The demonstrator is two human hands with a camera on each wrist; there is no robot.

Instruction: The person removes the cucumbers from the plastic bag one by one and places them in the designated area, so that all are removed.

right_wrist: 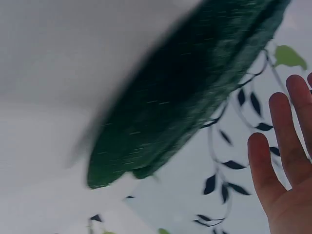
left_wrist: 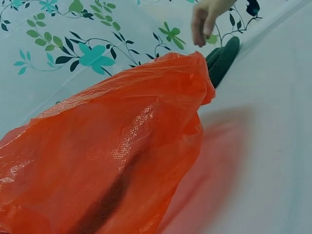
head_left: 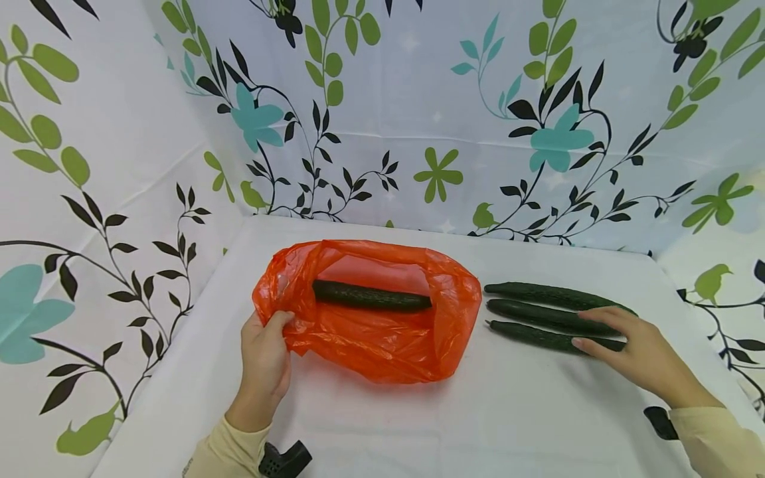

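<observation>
Cucumbers (head_left: 538, 315), three beside, one inside one orange-red bag (head_left: 376, 362); left grip (head_left: 267, 355) round bag, right grip (head_left: 642, 348) relaxed.

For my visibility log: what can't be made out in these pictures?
Head view: most fingers of the left hand, hidden by the bag.
Left wrist view: details of the cucumber inside, veiled by the bag.
Right wrist view: loose cucumbers, blurred and cut by the top edge.
</observation>
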